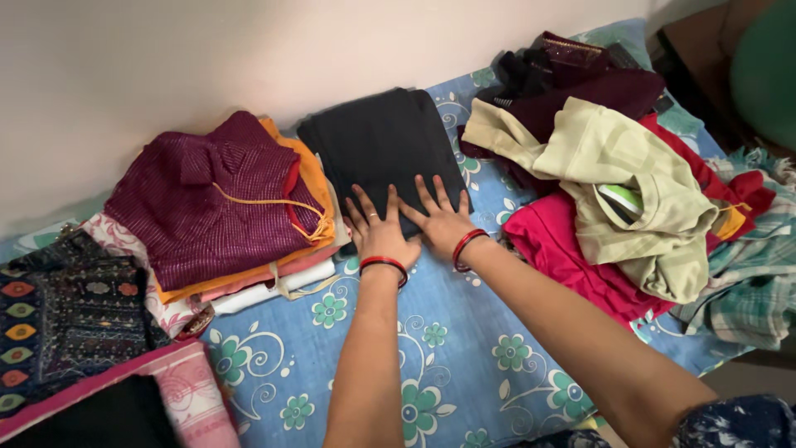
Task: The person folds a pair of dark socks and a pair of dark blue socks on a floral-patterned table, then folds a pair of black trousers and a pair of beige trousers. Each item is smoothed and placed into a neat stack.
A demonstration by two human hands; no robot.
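Folded black garment (383,149) | left hand (380,234), right hand (441,222) flat on it, fingers spread | folded stack (224,207) beside

Both the left hand (379,232) and the right hand (439,217) lie flat on a folded black garment (381,145) of matt, finely ribbed cloth near the wall edge of the bed, and each wrist carries a glossy red bangle (383,262) with a hard, smooth shine. The bedsheet (464,357) under it is smooth blue printed cotton, soft and matt. Toward the left edge the maroon top (207,199) on the stack looks textured with a fine woven check, while at the right edge the pale green garment (630,199) is limp, soft-looking cloth, crumpled over plain pink fabric (555,241).
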